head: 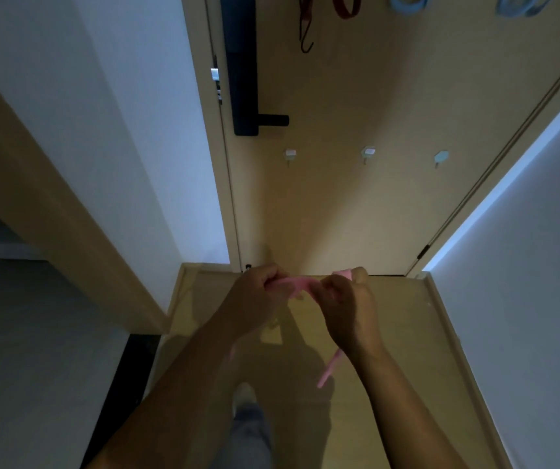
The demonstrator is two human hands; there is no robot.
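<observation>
A: Grip state?
B: Pinching pink strap (288,283) with left grip (258,294) and right grip (351,309).
A: Strap location?
B: Held mid-air between both, above floor (410,336), near door's (356,204) bottom edge; end dangling under right wrist.

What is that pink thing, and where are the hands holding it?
A pink strap. The left hand grips one stretch, the right hand pinches it further along; a loose tail hangs below the right wrist.

Can't see the ends of the pink strap (289,284), buried in curled fingers (335,288) below the door handle (273,120); can't make out red loop (346,6) and blue rings (407,3), cropped above it.
</observation>
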